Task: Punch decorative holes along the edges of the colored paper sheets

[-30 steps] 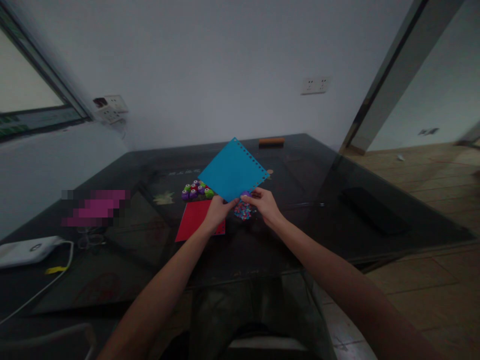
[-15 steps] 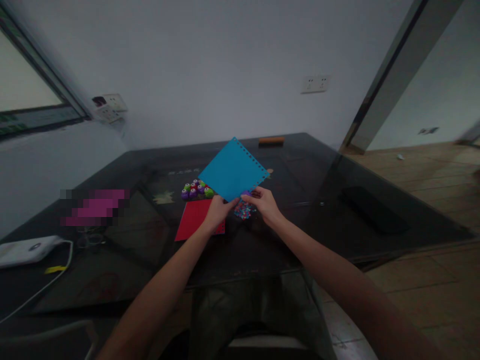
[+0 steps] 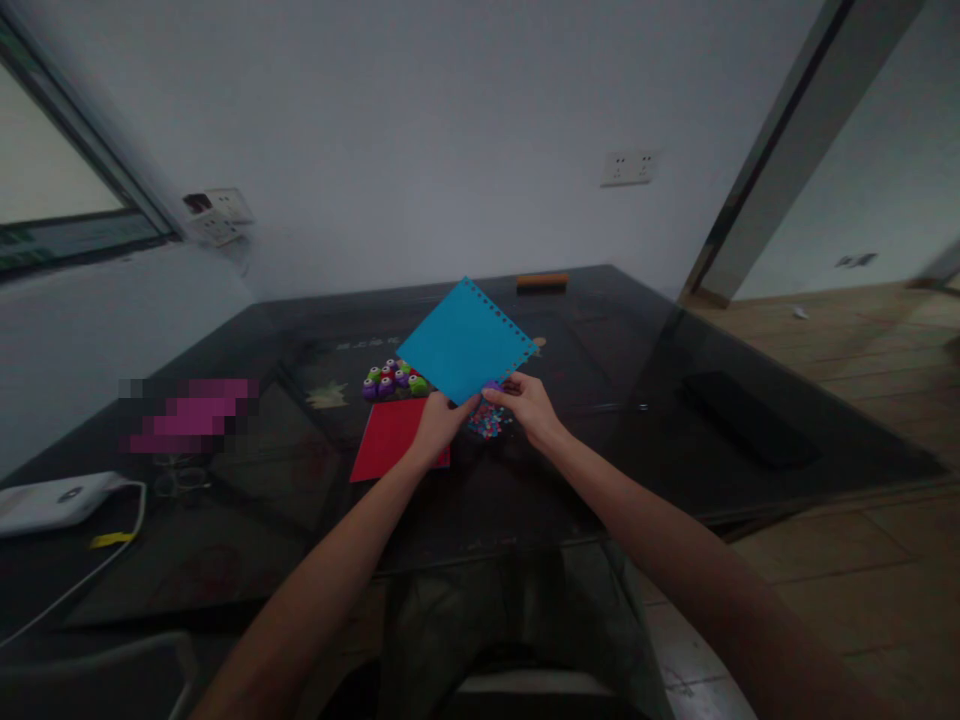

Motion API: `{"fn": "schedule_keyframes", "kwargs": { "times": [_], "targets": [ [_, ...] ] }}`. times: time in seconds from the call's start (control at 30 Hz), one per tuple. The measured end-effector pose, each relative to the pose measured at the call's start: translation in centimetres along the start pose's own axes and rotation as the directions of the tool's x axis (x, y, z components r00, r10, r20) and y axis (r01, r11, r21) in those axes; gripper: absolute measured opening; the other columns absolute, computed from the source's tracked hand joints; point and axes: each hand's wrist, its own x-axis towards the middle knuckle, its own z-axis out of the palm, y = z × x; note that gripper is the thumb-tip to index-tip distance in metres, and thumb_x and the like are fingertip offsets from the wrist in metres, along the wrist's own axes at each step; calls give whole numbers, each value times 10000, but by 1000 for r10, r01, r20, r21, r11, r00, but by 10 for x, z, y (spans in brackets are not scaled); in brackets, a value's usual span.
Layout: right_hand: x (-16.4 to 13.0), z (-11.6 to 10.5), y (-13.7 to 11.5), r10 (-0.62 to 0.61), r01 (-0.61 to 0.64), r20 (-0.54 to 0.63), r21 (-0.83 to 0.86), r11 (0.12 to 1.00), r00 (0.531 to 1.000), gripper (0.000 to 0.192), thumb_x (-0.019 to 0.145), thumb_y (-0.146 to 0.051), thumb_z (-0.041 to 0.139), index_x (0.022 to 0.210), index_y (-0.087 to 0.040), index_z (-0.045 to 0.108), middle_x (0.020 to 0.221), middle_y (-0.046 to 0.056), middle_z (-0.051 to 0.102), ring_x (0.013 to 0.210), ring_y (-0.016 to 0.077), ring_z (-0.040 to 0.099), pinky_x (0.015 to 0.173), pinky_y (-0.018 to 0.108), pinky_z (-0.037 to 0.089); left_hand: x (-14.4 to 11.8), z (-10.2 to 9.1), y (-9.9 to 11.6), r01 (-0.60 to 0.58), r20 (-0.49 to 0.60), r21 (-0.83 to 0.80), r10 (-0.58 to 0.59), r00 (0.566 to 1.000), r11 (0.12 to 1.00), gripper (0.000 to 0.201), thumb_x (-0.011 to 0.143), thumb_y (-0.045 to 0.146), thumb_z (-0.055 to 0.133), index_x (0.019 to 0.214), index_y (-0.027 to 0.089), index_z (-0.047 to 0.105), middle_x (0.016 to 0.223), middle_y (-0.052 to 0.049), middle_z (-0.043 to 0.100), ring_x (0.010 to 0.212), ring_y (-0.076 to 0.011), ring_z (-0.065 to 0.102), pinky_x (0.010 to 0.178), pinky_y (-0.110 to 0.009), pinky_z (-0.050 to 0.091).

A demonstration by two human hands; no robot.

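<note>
A square blue sheet of paper (image 3: 469, 340), with a row of holes along its right edge, is raised over the table and turned corner-up. My left hand (image 3: 442, 420) pinches its lower edge. In my right hand (image 3: 529, 405), a small purple craft punch (image 3: 493, 386) sits at the sheet's lower right edge; the fingers partly cover it. Tiny coloured paper bits (image 3: 489, 422) lie heaped below, between the hands. Under my left wrist, a red sheet (image 3: 390, 435) lies flat, partly covered. Several purple, green and red craft punches (image 3: 391, 380) with white round tops cluster behind it.
The dark table (image 3: 600, 350) meets the wall. An orange-brown bar (image 3: 542, 282) lies at its back edge, a black flat item (image 3: 746, 415) at right. Glasses (image 3: 182, 482) and a white device (image 3: 60, 503) with a cable lie at left, near a blurred pink item (image 3: 195, 412).
Almost nothing differs. The blue sheet's top corner has dipped very slightly; both hands keep their hold in the same place.
</note>
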Motion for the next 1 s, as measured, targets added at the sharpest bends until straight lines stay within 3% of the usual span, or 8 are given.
{"fn": "schedule_keyframes", "kwargs": {
  "times": [0.5, 1.0],
  "targets": [
    [-1, -2, 0, 28, -29, 54, 18, 999, 998, 320, 525, -333, 804, 770, -176, 671, 767, 32, 688, 683, 162, 613, 747, 353, 494, 4, -2, -7, -10, -40, 71, 13, 999, 997, 313, 726, 412, 612, 802, 118, 687, 778, -68, 716, 697, -206, 629, 652, -292, 481],
    [0, -1, 0, 3, -3, 37, -7, 1000, 999, 340, 510, -315, 814, 790, -179, 678, 770, 37, 699, 723, 184, 637, 789, 384, 493, 2, -1, -5, -60, -58, 83, 64, 996, 995, 308, 739, 405, 606, 788, 112, 686, 755, -71, 709, 648, -187, 612, 634, -284, 467]
  ]
}}
